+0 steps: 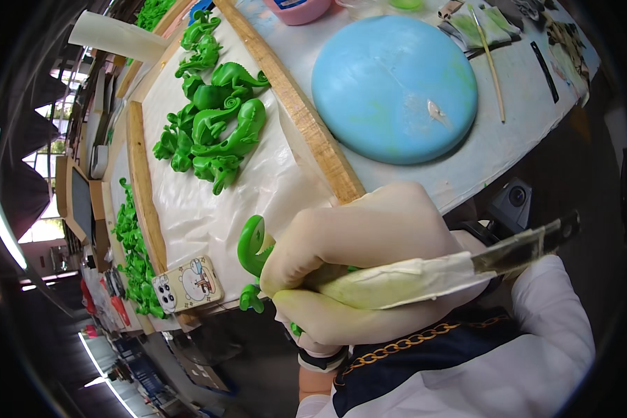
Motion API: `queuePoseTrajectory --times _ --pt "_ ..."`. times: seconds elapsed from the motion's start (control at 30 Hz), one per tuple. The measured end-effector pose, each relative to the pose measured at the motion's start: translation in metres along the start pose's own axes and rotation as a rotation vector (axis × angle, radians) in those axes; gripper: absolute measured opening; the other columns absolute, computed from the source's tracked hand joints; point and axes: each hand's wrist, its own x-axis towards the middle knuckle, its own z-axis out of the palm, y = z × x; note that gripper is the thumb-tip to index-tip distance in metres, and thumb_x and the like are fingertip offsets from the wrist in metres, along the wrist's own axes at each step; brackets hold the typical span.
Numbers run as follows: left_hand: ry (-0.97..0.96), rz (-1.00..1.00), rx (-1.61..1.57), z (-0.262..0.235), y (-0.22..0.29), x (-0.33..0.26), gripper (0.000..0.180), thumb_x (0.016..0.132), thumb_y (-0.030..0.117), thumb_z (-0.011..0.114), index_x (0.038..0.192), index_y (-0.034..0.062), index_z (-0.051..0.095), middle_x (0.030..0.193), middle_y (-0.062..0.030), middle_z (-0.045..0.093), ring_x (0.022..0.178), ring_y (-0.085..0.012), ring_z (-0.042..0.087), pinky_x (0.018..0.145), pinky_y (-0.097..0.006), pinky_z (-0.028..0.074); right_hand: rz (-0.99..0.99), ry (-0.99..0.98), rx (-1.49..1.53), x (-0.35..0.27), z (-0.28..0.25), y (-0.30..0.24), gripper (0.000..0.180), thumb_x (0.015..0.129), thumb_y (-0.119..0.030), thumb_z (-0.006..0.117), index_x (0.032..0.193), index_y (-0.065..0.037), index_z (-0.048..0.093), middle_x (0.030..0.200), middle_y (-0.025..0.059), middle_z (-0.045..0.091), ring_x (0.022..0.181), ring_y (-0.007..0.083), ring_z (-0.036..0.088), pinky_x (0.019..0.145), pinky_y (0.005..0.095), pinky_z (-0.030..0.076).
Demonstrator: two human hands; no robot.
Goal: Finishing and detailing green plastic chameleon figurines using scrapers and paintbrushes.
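Note:
My right hand [369, 230], in a pale glove, is closed around a flat tool [411, 279] wrapped in whitish, yellow-stained tape. The tool's bare dark end, with a small hole, sticks out to the right; its working tip is hidden by my fingers. Just past my fingertips shows a glossy green plastic chameleon figure [252, 244], its curled part upward and a smaller green part lower down. My left hand [317, 346] is mostly hidden below and behind the right one, closed against the figure. A dark band circles the left wrist.
Several green chameleon figures [216, 118] lie heaped on a white-covered tray between wooden bars [306, 118]. More green pieces [134, 251] lie beyond the left bar. A phone [188, 283] rests at the tray's near corner. A blue round disc [390, 83] and a thin brush [490, 66] lie to the right.

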Motion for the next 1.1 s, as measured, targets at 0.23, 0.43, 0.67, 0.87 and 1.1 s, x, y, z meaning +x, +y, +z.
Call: queuePoseTrajectory --times 0.23,0.43,0.67,0.87,1.1 --pt "0.105 -0.055 -0.113 -0.002 0.006 0.0 0.045 0.072 0.027 0.064 0.104 0.0006 0.047 0.088 -0.0072 0.056 0.074 -0.0125 0.055 0.065 -0.023 0.044 0.107 -0.122 -0.071 0.01 -0.011 -0.01 0.011 0.061 -0.002 0.064 0.068 -0.006 0.056 0.055 0.0039 0.057 0.048 0.016 0.058 0.045 0.0231 0.045" --pt "0.463 -0.181 -0.416 -0.007 0.016 0.004 0.043 0.071 0.026 0.064 0.102 0.0 0.048 0.086 -0.0069 0.057 0.072 -0.0132 0.055 0.063 -0.023 0.045 -0.044 0.046 -0.255 -0.011 -0.013 0.006 0.008 0.063 -0.01 0.063 0.068 -0.013 0.058 0.054 -0.0011 0.056 0.046 0.0152 0.055 0.042 0.0241 0.042" --pt "0.193 -0.092 -0.23 -0.042 -0.005 -0.011 0.079 0.069 0.044 0.062 0.126 0.0044 0.025 0.11 -0.0105 0.045 0.094 -0.0185 0.05 0.081 -0.033 0.042 -0.102 -0.009 -0.163 -0.023 -0.016 0.009 0.008 0.072 -0.011 0.061 0.067 -0.005 0.06 0.056 0.0051 0.057 0.049 0.0117 0.055 0.041 0.02 0.038" --pt "0.29 -0.073 -0.143 -0.036 -0.002 -0.017 0.083 0.066 0.045 0.064 0.127 0.006 0.023 0.127 -0.0113 0.031 0.101 -0.0176 0.045 0.087 -0.033 0.038 0.007 -0.204 -0.163 -0.026 -0.022 0.007 0.012 0.074 -0.013 0.059 0.07 -0.002 0.06 0.056 0.0052 0.056 0.048 0.013 0.053 0.043 0.0232 0.036" --pt "0.298 -0.048 -0.191 -0.037 -0.004 -0.016 0.083 0.066 0.048 0.064 0.125 0.004 0.025 0.11 -0.0076 0.043 0.095 -0.0165 0.046 0.083 -0.031 0.039 -0.392 -0.239 -0.377 -0.031 -0.019 0.022 0.026 0.057 -0.008 0.06 0.083 -0.008 0.061 0.068 0.0015 0.053 0.054 0.0109 0.054 0.043 0.0204 0.042"
